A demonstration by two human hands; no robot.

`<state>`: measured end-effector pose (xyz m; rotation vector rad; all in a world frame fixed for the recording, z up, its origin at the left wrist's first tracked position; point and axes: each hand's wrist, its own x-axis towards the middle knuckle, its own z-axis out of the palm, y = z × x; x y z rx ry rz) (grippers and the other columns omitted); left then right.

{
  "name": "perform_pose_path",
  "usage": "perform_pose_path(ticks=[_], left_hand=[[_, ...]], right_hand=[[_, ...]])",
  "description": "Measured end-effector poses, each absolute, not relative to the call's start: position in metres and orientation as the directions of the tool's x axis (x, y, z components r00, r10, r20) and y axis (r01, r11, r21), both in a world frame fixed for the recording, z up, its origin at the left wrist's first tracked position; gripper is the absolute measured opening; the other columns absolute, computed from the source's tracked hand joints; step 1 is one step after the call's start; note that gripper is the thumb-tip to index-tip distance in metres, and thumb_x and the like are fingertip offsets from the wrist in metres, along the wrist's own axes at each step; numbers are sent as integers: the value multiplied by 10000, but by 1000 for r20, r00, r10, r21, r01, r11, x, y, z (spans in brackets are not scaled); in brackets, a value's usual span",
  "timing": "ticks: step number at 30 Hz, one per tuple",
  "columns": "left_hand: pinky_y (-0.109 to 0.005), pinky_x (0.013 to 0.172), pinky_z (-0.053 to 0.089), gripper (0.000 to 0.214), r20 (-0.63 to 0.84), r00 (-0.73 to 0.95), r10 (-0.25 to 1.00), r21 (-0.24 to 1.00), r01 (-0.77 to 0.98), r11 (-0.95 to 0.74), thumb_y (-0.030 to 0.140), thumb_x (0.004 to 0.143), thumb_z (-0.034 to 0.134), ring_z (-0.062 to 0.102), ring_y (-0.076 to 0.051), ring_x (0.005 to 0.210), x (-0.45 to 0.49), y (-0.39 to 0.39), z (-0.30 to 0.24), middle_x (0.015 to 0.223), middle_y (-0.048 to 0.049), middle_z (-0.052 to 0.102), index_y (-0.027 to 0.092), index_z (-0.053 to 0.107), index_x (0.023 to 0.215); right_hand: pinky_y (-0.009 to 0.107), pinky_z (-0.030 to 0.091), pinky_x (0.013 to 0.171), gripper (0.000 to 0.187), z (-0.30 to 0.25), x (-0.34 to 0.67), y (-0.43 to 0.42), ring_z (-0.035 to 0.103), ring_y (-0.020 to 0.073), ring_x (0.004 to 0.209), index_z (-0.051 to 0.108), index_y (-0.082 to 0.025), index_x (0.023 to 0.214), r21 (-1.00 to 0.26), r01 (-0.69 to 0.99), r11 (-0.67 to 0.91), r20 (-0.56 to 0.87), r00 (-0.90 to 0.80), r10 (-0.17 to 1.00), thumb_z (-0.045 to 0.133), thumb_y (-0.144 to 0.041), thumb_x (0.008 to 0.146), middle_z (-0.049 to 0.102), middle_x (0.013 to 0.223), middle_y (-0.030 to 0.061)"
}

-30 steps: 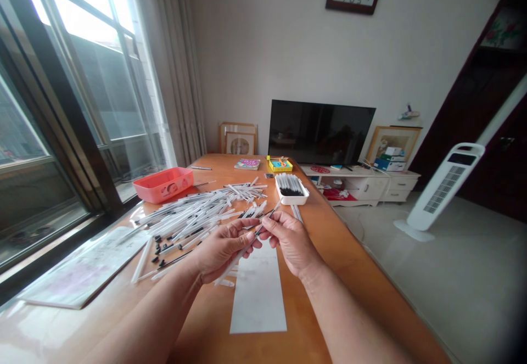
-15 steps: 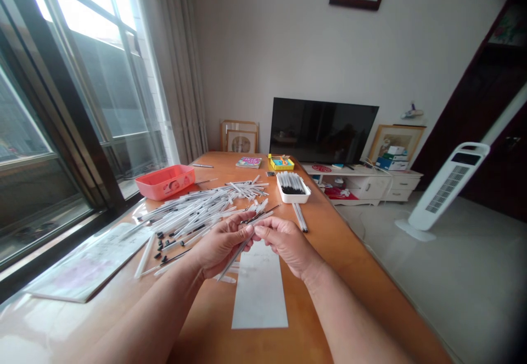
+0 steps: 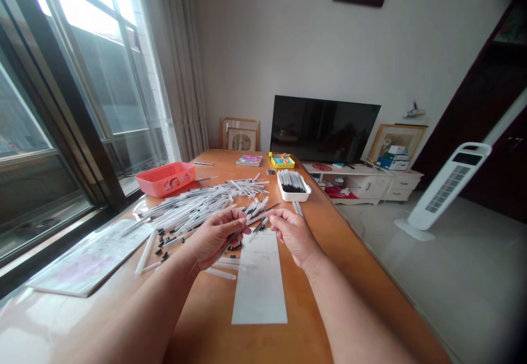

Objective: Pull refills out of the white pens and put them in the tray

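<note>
My left hand (image 3: pixel 220 235) is closed on a thin clear pen barrel (image 3: pixel 229 247), which slants back under the palm. A short gap away, my right hand (image 3: pixel 293 236) is pinched; whatever lies between its fingertips is too small to make out. Below both hands, a white paper strip (image 3: pixel 260 292) with faint writing lies on the table. Just beyond the fingers are loose clear pen parts and dark refills (image 3: pixel 261 223). A large heap of clear pen barrels (image 3: pixel 201 202) spreads to the left, with small black caps (image 3: pixel 160 241) scattered at its near side.
A white box (image 3: pixel 295 196) of black-ended pens stands beyond my right hand, with a few barrels (image 3: pixel 297 208) beside it. At the left is a red plastic basket (image 3: pixel 167 182). A booklet (image 3: pixel 88 262) lies near left. Farther back are a yellow box (image 3: pixel 281 161) and a book (image 3: pixel 249 160).
My hands, touching at the fingertips before, have come apart, the right moving slightly right. The barrel stays in my left hand. Dark pieces beyond the paper show between the hands now.
</note>
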<state>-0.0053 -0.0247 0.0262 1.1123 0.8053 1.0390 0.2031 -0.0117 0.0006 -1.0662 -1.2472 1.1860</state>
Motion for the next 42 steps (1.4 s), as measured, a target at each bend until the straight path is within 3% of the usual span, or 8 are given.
perform_pose_path(ticks=[4,8,15,21,27,37,40,42], left_hand=[[-194,552,406,241,9,208,978,956,-288,52,338,800,772,551,-92,605,-13,-20,26,792,-71,700,155,652,901],[-186,549,406,274,-9,161,987,950,-307,59,344,774,791,555,-92,608,-16,-18,26,765,-62,686,149,646,901],[-191,540,392,265,10,191,982,949,-312,51,343,790,775,543,-95,607,-16,-16,23,761,-67,684,150,621,886],[-196,551,381,247,10,205,979,952,-301,53,344,810,754,524,-91,603,-16,-16,22,768,-69,690,154,610,875],[-203,549,364,259,13,217,976,961,-271,47,359,808,754,503,-89,596,-16,-15,20,771,-70,692,152,601,840],[-217,589,373,231,6,326,945,973,-221,70,350,835,729,515,-87,610,-15,-16,16,818,-67,689,147,623,864],[-225,594,367,217,8,369,930,977,-203,73,341,833,731,519,-91,615,-15,-16,14,830,-65,693,155,629,883],[-230,597,365,221,0,399,917,980,-183,79,344,831,733,525,-96,619,-15,-15,13,834,-68,696,157,638,899]], right_hand=[[289,435,644,203,-22,210,3,565,172,670,744,-230,953,-907,353,230,253,20,967,585,-277,837,670,762,12],[310,447,832,369,-32,209,4,641,225,972,750,-287,1117,-606,739,295,312,-121,942,525,-160,853,701,1062,68],[289,422,813,517,-27,206,2,656,218,990,625,-382,1332,-314,918,240,140,-206,969,461,-158,897,664,1066,72],[274,423,795,297,-33,208,9,647,209,975,729,-271,1015,-390,902,187,220,-106,970,469,-195,895,675,1033,61],[250,423,836,315,-44,211,15,637,189,979,730,-271,1069,-456,849,266,254,-162,954,520,-159,862,673,1049,56],[292,406,734,102,-46,215,17,600,197,831,643,-202,747,-510,832,220,280,-81,957,583,-169,822,646,886,66],[278,408,669,75,-38,214,13,591,177,750,610,-207,790,-657,721,220,272,-46,961,562,-200,848,642,793,34],[261,407,600,68,-28,210,7,574,156,664,599,-209,844,-840,501,208,214,-47,976,579,-272,861,635,752,10]])
